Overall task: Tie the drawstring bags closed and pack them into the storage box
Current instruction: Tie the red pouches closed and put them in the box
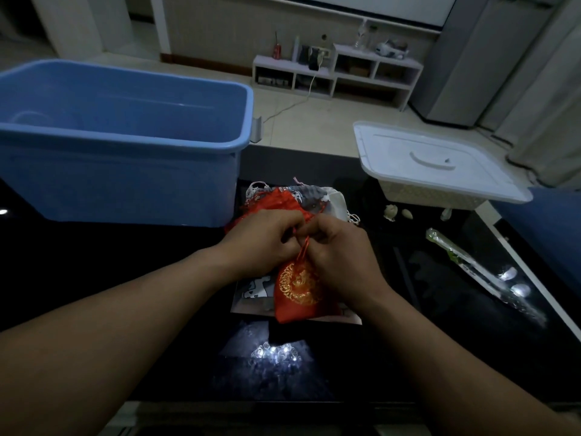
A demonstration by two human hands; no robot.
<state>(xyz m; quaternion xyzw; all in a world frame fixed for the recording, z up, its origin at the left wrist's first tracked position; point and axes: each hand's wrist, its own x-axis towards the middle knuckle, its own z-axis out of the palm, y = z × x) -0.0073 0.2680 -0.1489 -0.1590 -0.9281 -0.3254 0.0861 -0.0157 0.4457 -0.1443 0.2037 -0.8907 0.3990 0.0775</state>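
Red drawstring bag (pixel 298 291), gold round embroidery on its face: lies at table centre, just in front of the person, mouth gathered and pointing away. It rests on top of 1 flat grey-and-white patterned bag (pixel 253 291), which shows at its left and lower edges.

Drawstring (pixel 304 247): thin red cord, rises from the gathered mouth up between the 2 hands.

Left hand (pixel 264 239): fingers curled inward, fingertips pinching the drawstring at the bag mouth. Right hand (pixel 341 256): fingers likewise curled, pinching the same cord from the other side, heel of the hand over the bag's upper right. The 2 hands touch knuckle to knuckle.

Pile of other bags (pixel 301 195): directly behind the hands; red, grey-patterned and cream fabric with loose white cords, overlapping. Count of bags cannot be told.

Blue storage box (pixel 125 136): far left, open top, right wall just beside the pile.

Far right: white lid (pixel 434 158) sits on a pale woven basket (pixel 430 198). A few small pale objects (pixel 391 212) lie near the basket's front. 1 long item in clear wrapping (pixel 471 269) lies diagonally at the right.

Surface: glossy black table (pixel 110 253), light reflections near the front edge. Room lighting dim.
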